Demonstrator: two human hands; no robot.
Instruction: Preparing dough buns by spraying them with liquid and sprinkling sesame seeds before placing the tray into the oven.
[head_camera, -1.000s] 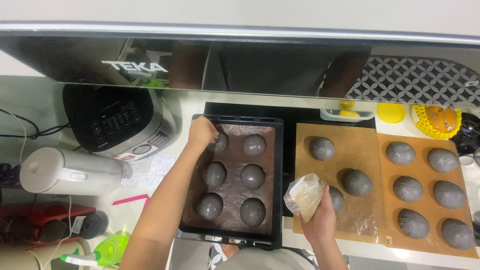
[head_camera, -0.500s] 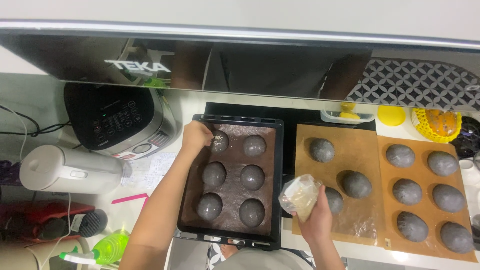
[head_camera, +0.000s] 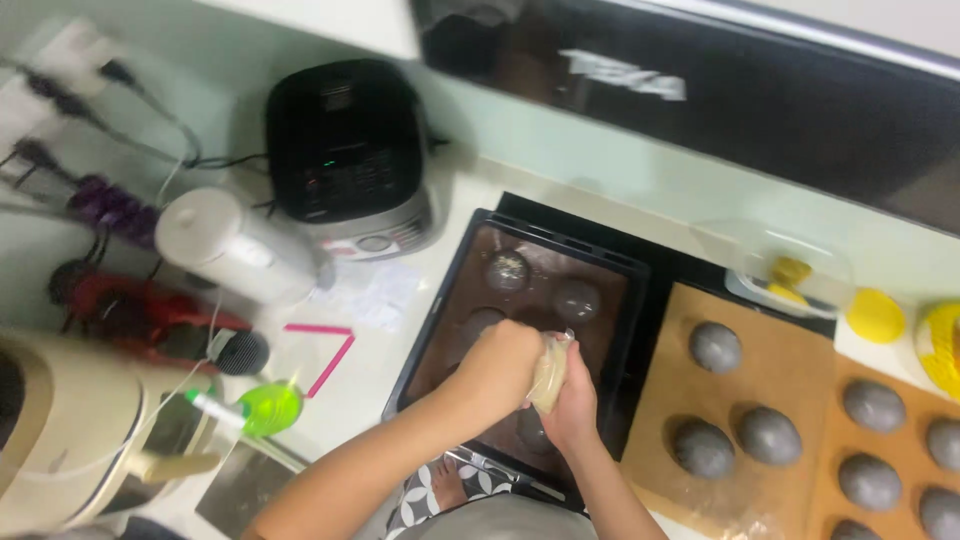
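Since a second ago: left hand (head_camera: 503, 362) drawn back from far corner of baking tray (head_camera: 440, 310) to its middle, now meeting right hand (head_camera: 572, 395) there; view swung left, counter appliances now filling left side.

Head view, hands:
- Small clear bag (head_camera: 547, 372) of pale filling, held over middle of tray, pinched between both hands.
- Left hand curled over bag's upper side, fingers closed on it.
- Right hand clasped round bag from below and right.

Head view, tray:
- Dark, rectangular, lined with brown sheet, lying on black stove top (head_camera: 670, 275).
- Dough ball (head_camera: 507, 270) at far left, pale crumbs on top.
- Second dough ball (head_camera: 577, 300) just right of it, bare.
- Others partly hidden under hands.

Head view, surroundings:
- Brown paper sheet (head_camera: 735, 400) just right of tray, carrying grey dough balls (head_camera: 716, 347) in rows.
- Black rice cooker (head_camera: 350, 150) against wall, left of tray.
- White cylinder-shaped jug (head_camera: 235, 245) near cooker.
- Pink straw (head_camera: 330, 362) on counter.
- Green-capped bottle (head_camera: 265, 408) near lower left.
- Yellow lid (head_camera: 876, 315) at far right.
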